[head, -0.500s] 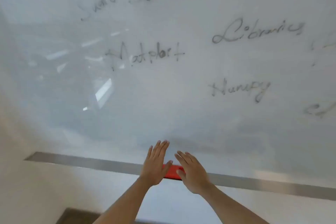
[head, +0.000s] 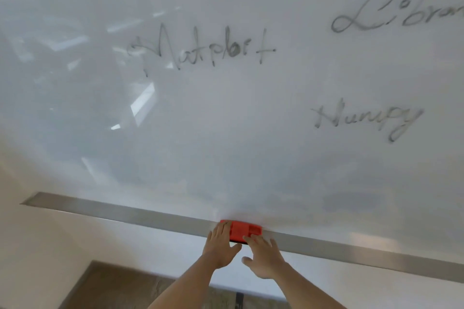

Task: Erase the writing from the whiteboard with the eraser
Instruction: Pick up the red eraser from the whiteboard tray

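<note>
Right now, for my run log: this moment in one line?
eraser: on tray; left hand: touching it; right hand: fingertips on it; writing: unerased

Office or classroom type room. Big wall whiteboard [head: 226, 148] carries handwritten coding writing [head: 200, 51]: Matplot, Numpy, Libra-. Metal tray [head: 125, 213] along the whiteboard's bottom edge. Ceiling-light reflections [head: 143, 103] on its left half. White wall [head: 37, 246] and wood-look floor [head: 113, 288] below it.
</note>
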### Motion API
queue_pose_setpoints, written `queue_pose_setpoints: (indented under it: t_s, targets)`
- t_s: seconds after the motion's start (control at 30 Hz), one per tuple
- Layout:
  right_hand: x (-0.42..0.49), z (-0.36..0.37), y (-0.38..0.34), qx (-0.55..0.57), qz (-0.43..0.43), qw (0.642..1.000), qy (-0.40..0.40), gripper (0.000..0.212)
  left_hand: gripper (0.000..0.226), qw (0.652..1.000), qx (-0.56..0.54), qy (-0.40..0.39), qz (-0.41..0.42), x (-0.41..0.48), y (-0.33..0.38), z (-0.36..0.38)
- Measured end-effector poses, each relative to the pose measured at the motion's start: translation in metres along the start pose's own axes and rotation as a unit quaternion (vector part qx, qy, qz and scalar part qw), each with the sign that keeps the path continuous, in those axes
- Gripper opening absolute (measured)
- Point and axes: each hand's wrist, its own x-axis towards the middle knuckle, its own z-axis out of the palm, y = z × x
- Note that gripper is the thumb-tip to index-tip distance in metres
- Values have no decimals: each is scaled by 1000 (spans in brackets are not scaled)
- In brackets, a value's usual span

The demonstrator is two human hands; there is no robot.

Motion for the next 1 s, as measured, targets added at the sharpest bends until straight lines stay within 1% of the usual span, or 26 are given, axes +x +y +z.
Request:
queue_pose_setpoints:
  t_s: [0.1,0.17,0.43,0.53,0.67,0.77,0.87,0.93,1.0]
  targets:
    - [8,4,2,20,0,1000,0,64,78,999,8,-31,-18,7,-2,7]
    - [12,6,3,56,5,998,7,62,76,999,-13,-35,-28,10,-1,10]
    - [23,8,0,214,47,975,30,62,67,989,-126,-12,-82,23,12,8]
    - [21,7,-1,266,53,961,57,59,61,981,-170,12,-95,22,18,8]
    - [13,4,-5,323,53,937,122,50,51,977,-188,61,-84,15,21,8]
    - [6,1,-8,349,52,919,175,44,42,974,-185,119,-56,4,25,6]
    - [-3,-10,-11,371,45,893,251,34,34,965,-185,183,-28,-12,32,0]
    - [-11,-21,-13,389,22,876,284,32,32,958,-176,225,1,-25,37,-6]
    - [-21,-30,-17,398,-17,868,296,34,30,946,-175,270,26,-36,39,-15]
